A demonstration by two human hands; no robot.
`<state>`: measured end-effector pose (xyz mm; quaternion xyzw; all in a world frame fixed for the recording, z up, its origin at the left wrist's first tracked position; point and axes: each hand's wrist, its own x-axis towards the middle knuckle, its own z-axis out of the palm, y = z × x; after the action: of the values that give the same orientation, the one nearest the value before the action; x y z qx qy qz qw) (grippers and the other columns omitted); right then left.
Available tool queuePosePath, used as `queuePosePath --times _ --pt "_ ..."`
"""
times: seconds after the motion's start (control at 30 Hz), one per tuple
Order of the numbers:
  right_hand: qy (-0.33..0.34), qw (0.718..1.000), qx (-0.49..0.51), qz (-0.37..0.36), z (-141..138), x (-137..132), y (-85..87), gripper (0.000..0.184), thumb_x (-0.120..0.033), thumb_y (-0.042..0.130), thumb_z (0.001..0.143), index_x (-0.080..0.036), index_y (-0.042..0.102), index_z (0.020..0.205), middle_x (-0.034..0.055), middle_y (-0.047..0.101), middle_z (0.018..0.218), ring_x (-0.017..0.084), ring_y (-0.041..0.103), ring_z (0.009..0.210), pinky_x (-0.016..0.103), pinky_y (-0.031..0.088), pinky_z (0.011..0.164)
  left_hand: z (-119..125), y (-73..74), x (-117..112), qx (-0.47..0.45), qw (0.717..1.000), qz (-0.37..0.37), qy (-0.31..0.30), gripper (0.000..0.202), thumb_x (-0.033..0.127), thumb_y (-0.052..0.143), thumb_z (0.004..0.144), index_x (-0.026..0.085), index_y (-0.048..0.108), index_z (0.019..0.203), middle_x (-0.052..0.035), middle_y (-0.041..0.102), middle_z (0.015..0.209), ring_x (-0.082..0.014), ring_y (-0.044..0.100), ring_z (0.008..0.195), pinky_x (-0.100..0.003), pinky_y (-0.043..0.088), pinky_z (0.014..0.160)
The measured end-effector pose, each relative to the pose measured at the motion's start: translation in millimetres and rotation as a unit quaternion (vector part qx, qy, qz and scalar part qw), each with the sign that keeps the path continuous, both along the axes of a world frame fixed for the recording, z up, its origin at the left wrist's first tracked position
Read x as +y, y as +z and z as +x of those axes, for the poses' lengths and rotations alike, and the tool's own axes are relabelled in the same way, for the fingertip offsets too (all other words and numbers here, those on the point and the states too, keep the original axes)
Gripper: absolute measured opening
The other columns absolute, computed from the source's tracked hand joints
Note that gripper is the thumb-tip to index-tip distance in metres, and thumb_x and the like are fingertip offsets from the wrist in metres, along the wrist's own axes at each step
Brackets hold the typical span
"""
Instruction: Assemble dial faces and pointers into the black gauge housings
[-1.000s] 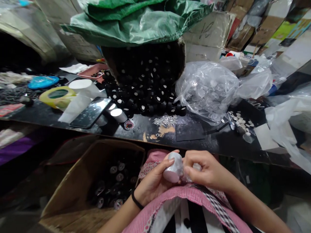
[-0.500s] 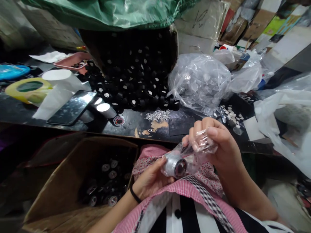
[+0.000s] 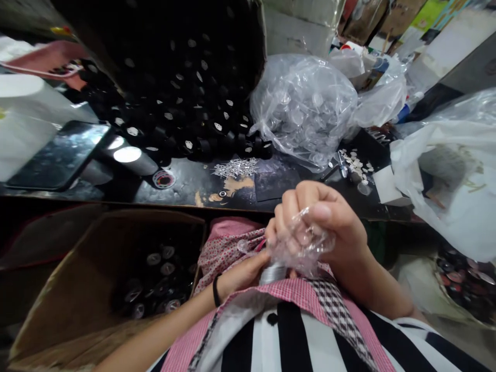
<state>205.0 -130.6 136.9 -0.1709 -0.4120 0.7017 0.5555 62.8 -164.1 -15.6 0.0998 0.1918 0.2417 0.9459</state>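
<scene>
My left hand (image 3: 242, 273) grips a small silver spool (image 3: 272, 272) low over my lap, with most of the spool hidden behind cloth and plastic. Just above it, my right hand (image 3: 325, 222) is closed in a fist around a crumpled clear plastic wrapper (image 3: 300, 247) that hangs down over the spool. A black band circles my left wrist. Both hands sit close to my chest, in front of the dark workbench's (image 3: 201, 188) front edge.
A cardboard box (image 3: 77, 289) with dark spools stands at lower left. On the bench lie a heap of black spools (image 3: 194, 119), small metal pieces (image 3: 235, 168), a phone (image 3: 58, 155), a clear bag of discs (image 3: 306, 103) and white bags (image 3: 445, 170) at right.
My right hand has pulled the clear wrapper off the silver spool and bunched it into a fist. The left hand with the spool dropped lower toward my lap. The view tilted down.
</scene>
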Motion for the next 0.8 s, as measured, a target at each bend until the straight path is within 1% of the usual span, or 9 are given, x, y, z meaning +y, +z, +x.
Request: queuePosePath --times 0.13,0.23,0.3,0.37,0.47,0.53,0.63,0.7,0.8 --pt "-0.167 0.983 -0.078 -0.020 23 19 -6.6 0.032 -0.031 0.067 0.083 -0.020 0.046 0.062 -0.0060 0.050 0.061 0.009 0.052 0.056 0.027 0.053 0.068 -3 4.2 11 -0.026 0.999 -0.023 -0.036 0.056 0.054 0.072 0.081 0.015 0.068 0.121 -0.0115 0.074 0.090 -0.0246 0.073 0.077 -0.033 0.056 0.074" --pt "-0.240 0.962 -0.107 -0.071 39 33 -19.8 0.023 -0.031 0.070 0.081 -0.021 0.051 0.072 -0.0039 0.061 0.081 0.013 0.061 0.078 0.033 0.056 0.080 -7 2.9 18 -0.027 0.998 -0.048 -0.019 0.046 0.052 0.065 0.088 0.019 0.067 0.120 -0.0099 0.073 0.090 -0.0193 0.071 0.070 -0.027 0.055 0.065" --pt "-0.240 0.960 -0.092 -0.108 44 40 -29.7 0.021 -0.032 0.071 0.080 -0.022 0.053 0.078 -0.0021 0.065 0.093 0.017 0.063 0.094 0.041 0.057 0.087 -10 0.0 20 -0.023 0.998 -0.065 -0.011 0.041 0.049 0.055 0.094 0.018 0.067 0.119 -0.0119 0.073 0.092 -0.0189 0.070 0.068 -0.025 0.054 0.057" --pt "-0.225 0.962 -0.068 -0.140 46 46 -37.7 0.022 -0.034 0.071 0.079 -0.022 0.053 0.079 -0.0012 0.067 0.092 0.019 0.064 0.096 0.047 0.057 0.090 -11 -2.6 23 -0.019 0.996 -0.082 -0.006 0.043 0.048 0.044 0.099 0.016 0.066 0.118 -0.0166 0.073 0.098 -0.0196 0.069 0.064 -0.025 0.053 0.050" --pt "-0.206 0.960 -0.062 -0.182 48 57 -45.2 0.027 -0.036 0.071 0.080 -0.021 0.050 0.074 -0.0035 0.063 0.078 0.014 0.063 0.075 0.042 0.059 0.087 -9 -2.1 28 -0.013 0.994 -0.108 0.010 0.051 0.050 0.032 0.101 0.013 0.065 0.114 -0.0220 0.071 0.103 -0.0182 0.066 0.057 -0.023 0.049 0.041" --pt "-0.175 0.963 -0.093 -0.184 49 64 -49.3 0.031 -0.039 0.071 0.080 -0.021 0.049 0.070 -0.0061 0.058 0.069 0.008 0.054 0.057 0.034 0.060 0.079 -8 2.5 34 -0.012 0.991 -0.129 0.033 0.054 0.052 0.029 0.101 0.012 0.064 0.110 -0.0218 0.071 0.099 -0.0147 0.063 0.053 -0.020 0.046 0.039" --pt "-0.073 0.960 -0.233 -0.140 53 66 -56.2 0.033 -0.047 0.070 0.079 -0.019 0.053 0.070 -0.0046 0.058 0.067 0.008 0.049 0.051 0.031 0.056 0.068 -8 14.9 43 -0.011 0.984 -0.157 0.080 0.056 0.055 0.029 0.101 0.011 0.063 0.107 -0.0195 0.070 0.094 -0.0095 0.059 0.052 -0.014 0.044 0.040" --pt "-0.047 0.912 -0.401 -0.069 60 58 -59.7 0.033 -0.047 0.070 0.078 -0.018 0.058 0.070 0.0007 0.063 0.074 0.013 0.058 0.064 0.032 0.053 0.072 -11 25.2 48 -0.009 0.979 -0.171 0.115 0.055 0.056 0.031 0.100 0.011 0.062 0.109 -0.0189 0.069 0.096 -0.0099 0.062 0.057 -0.012 0.044 0.041" --pt "-0.122 0.777 -0.615 0.058 81 37 -57.5 0.022 -0.038 0.070 0.080 -0.018 0.065 0.074 0.0056 0.066 0.089 0.019 0.062 0.086 0.036 0.049 0.084 -21 41.0 52 -0.001 0.968 -0.184 0.173 0.050 0.055 0.034 0.101 0.014 0.060 0.111 -0.0172 0.069 0.101 -0.0128 0.068 0.069 -0.011 0.047 0.045"
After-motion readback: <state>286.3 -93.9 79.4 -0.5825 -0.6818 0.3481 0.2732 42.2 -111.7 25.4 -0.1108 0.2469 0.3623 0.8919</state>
